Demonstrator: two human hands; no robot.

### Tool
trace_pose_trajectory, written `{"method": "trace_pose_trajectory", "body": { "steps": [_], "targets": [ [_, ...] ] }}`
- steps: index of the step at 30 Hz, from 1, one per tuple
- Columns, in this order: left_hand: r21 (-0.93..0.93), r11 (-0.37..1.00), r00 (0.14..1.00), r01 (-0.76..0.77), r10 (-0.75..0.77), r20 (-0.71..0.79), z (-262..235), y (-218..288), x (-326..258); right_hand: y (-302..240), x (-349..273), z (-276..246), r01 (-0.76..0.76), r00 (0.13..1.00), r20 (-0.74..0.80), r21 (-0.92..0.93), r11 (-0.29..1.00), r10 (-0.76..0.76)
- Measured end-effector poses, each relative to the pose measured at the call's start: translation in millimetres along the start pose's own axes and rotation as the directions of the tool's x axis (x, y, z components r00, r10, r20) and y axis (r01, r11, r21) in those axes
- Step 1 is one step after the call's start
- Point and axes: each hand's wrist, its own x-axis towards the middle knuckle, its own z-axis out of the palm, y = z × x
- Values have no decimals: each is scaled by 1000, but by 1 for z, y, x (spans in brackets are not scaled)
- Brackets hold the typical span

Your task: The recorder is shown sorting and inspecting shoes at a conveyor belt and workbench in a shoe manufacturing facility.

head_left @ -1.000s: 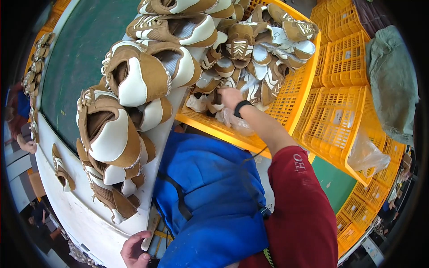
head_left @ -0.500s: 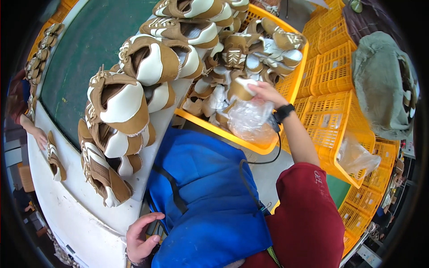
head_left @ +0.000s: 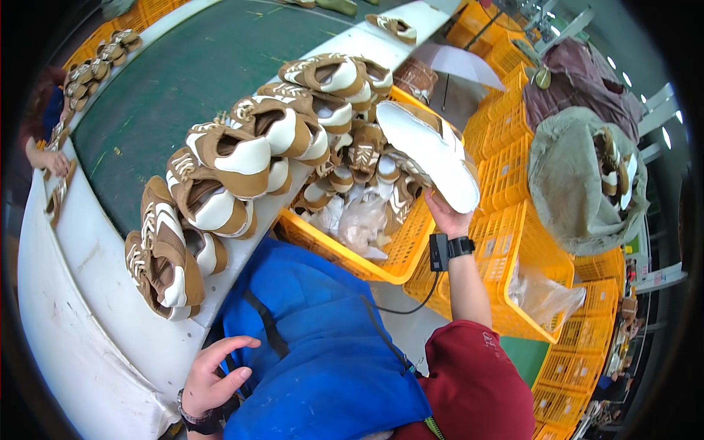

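Observation:
My right hand (head_left: pixel 448 214) grips a brown shoe (head_left: pixel 433 155) by its heel end, raised above the yellow crate (head_left: pixel 345 257). Its white sole faces me, and most of the brown upper is hidden behind it. In the crate lie more brown-and-white shoes (head_left: pixel 364 152) and crumpled clear plastic (head_left: pixel 361 224). My left hand (head_left: pixel 214 375) hangs empty at the table's near edge, thumb and fingers apart, in front of my blue apron (head_left: pixel 308 330). On the white table edge (head_left: pixel 95 264), paired brown-and-white shoes (head_left: pixel 231 158) stand in a row, partly stacked.
A green surface (head_left: pixel 198 81) fills the table's middle. Across it, another person's hand (head_left: pixel 55 163) touches a shoe (head_left: pixel 59 192). Stacked yellow crates (head_left: pixel 499 242) and a cloth-lined container (head_left: pixel 579 183) with shoes stand at my right.
My right hand has lifted a shoe out of the crate, its sole now turned toward me. The view has shifted, showing more of the far side. My left hand remains open.

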Motion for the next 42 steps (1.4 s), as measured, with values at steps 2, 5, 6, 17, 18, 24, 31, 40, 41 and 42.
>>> {"method": "trace_pose_trajectory", "body": {
  "steps": [2,5,6,17,18,24,31,40,41,42],
  "targets": [
    [-21,1000,997,-5,3,-72,2,1,0,6,-9,24,-105,992,95,263,959,82],
    [121,990,979,-78,99,-178,0,7,5,25,-29,72,-238,930,315,119,964,190],
    [174,980,940,-102,152,-307,1,10,5,39,-34,90,-332,826,505,78,940,250],
    [244,947,787,-210,312,-532,-84,17,-47,209,-62,151,-795,394,366,-324,512,843],
    [245,956,801,-161,271,-534,-84,10,-50,215,-64,150,-819,345,334,-350,456,877],
    [-254,931,588,-262,-54,-807,-99,-29,-58,212,-100,186,-580,330,336,-666,470,882],
    [-603,700,787,-382,-95,-609,-27,-39,-80,279,-171,229,657,-297,774,-259,708,559],
    [-780,558,726,-283,-407,-554,-67,-58,-122,250,-141,218,776,-195,800,-227,588,567],
    [-776,575,727,-261,-412,-549,-84,-59,-119,237,-133,215,800,-105,819,-268,537,564],
    [-738,619,748,-268,-350,-565,-109,-60,-114,223,-127,210,825,-5,824,-316,467,567]
  ]
}}
